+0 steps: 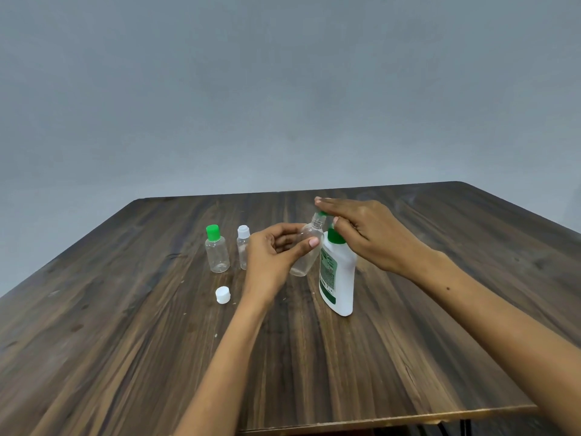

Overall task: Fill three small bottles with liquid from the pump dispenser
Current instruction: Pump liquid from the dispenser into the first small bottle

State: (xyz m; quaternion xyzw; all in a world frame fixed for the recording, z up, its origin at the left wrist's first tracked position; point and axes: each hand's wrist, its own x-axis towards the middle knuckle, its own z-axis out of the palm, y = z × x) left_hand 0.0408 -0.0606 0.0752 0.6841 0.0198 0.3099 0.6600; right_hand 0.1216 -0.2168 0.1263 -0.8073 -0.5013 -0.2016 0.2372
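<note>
The left hand [276, 250] grips the tilted open bottle [306, 247] at the pump dispenser's [338, 275] ten o'clock; the right hand [367, 231], flat, holding nothing, presses the pump. Misaligned, liquid could spill onto the worktop [125, 341].

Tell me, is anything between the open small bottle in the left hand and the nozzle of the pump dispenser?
Nothing visible. The left hand holds the uncapped bottle tilted, its mouth right at the pump dispenser nozzle, under the right hand.
</note>
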